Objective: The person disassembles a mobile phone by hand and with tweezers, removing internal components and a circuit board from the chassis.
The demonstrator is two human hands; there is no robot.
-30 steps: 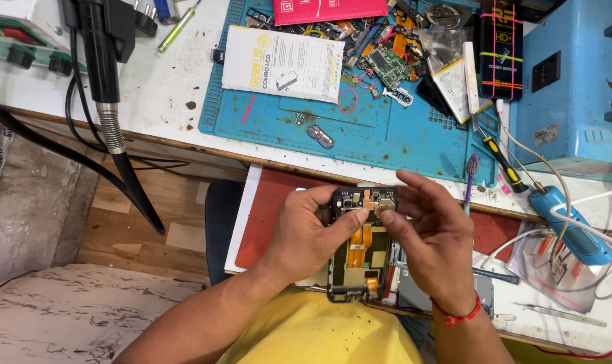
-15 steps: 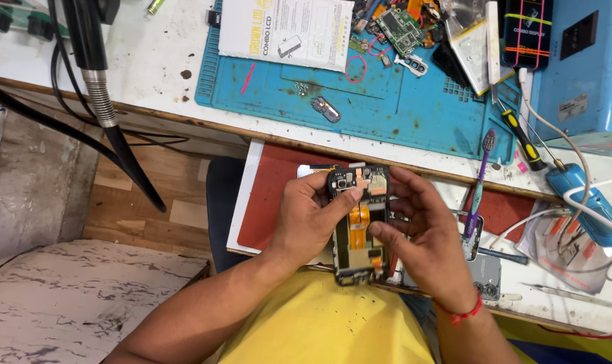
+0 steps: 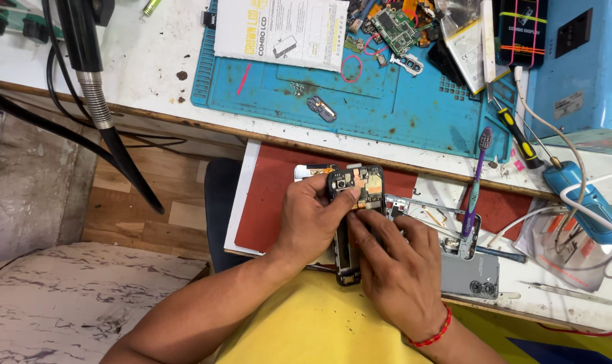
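Below the bench edge, over a red mat point(image 3: 279, 195), both hands grip an opened phone frame point(image 3: 355, 195): left hand point(image 3: 313, 219) clamps its left side, right hand point(image 3: 397, 266) pinches near the top, fingertips apparently on the board, contact blurred. Just right: metal mid-frame point(image 3: 454, 226), purple toothbrush point(image 3: 476, 178), grey back cover point(image 3: 469, 275). Blue work mat point(image 3: 400, 111) lies above.

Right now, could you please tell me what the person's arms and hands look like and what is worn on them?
Both forearms are bare, with no sleeves or gloves in view. The left hand carries no ring, watch or band that shows. The right hand has a thin red cord bracelet looped round the wrist. A yellow garment covers the body below the arms.
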